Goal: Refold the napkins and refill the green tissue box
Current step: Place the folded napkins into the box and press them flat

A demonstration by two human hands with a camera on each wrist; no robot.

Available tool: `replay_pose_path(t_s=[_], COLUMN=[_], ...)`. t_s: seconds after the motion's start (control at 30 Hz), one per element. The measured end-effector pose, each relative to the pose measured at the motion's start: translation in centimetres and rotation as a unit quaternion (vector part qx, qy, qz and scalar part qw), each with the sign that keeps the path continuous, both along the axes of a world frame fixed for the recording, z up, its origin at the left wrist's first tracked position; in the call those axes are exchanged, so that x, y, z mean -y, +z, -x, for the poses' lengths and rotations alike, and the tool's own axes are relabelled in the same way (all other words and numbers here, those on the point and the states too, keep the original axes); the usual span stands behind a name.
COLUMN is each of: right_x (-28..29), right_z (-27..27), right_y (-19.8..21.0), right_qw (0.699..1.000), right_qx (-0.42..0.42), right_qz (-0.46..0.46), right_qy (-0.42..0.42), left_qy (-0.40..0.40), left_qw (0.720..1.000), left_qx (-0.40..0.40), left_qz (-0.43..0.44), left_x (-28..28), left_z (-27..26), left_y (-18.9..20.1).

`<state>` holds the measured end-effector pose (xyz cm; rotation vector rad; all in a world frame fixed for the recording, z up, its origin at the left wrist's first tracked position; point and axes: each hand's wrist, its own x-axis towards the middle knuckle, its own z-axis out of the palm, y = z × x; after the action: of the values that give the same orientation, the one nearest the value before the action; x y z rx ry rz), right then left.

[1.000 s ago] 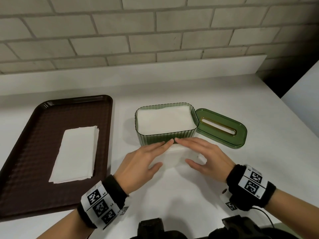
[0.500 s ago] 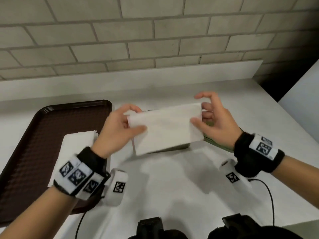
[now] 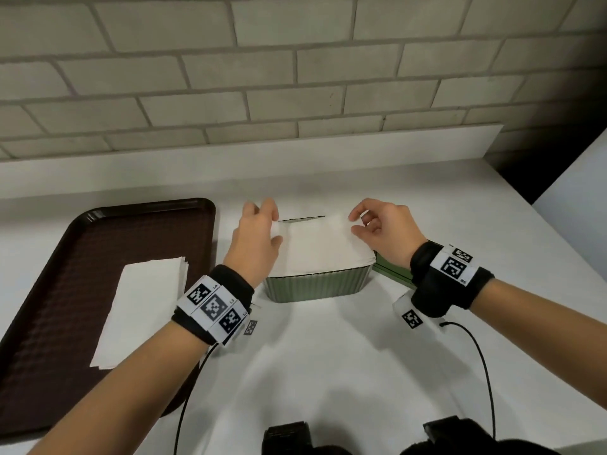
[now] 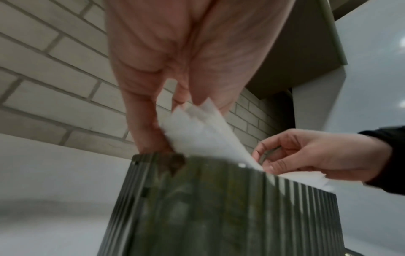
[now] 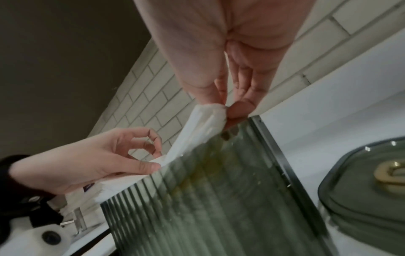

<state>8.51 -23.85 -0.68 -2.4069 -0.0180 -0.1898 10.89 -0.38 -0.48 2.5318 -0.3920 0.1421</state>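
Napkins [image 3: 320,247], folded flat on the counter a second ago, now sit atop the green tissue box [image 3: 317,285]; left hand [image 3: 254,244] and right hand [image 3: 382,231] pinch the stack's ends, so refilling is underway

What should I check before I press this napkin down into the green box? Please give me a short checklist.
1. Left hand pinches the napkin end: ok.
2. Right hand pinches the other end: ok.
3. Napkin sits over the green box opening: ok.
4. Napkin edges inside the walls: not ok, near edge overhangs.
5. Room left inside the box: cannot tell.
6. Lid is off, beside the box: ok.
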Motion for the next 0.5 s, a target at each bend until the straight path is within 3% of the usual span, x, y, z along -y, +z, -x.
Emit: replay_pose_path(t_s=[0.17,0.3,0.37,0.5], right_x=[0.4,1.2,1.0,-0.5], right_z=[0.3,-0.3,-0.8,-1.5], right_y=[1.0,3.8,5.1,5.1], right_qw=[0.996,0.987,0.984,0.958], right_qx=[-0.023,0.002,-0.034,-0.188], right_qz=[0.075,0.156,0.17,0.193], right_qy=[0.041,0.03,0.046,0.095], left_qy=[-0.01,-0.018,-0.037,-0.049], left_qw=[1.0,0.997,0.991,0.96], left_qx=[-0.007,-0.006,-0.08,-0.215], left_qz=[-0.016,-0.077,-0.103,-0.175], left_x=[-0.4,-2.0,-2.2,-0.8], left_z=[0.2,-0.7,-1.5,-1.7], left_y=[0.3,2.9,4.2,4.2])
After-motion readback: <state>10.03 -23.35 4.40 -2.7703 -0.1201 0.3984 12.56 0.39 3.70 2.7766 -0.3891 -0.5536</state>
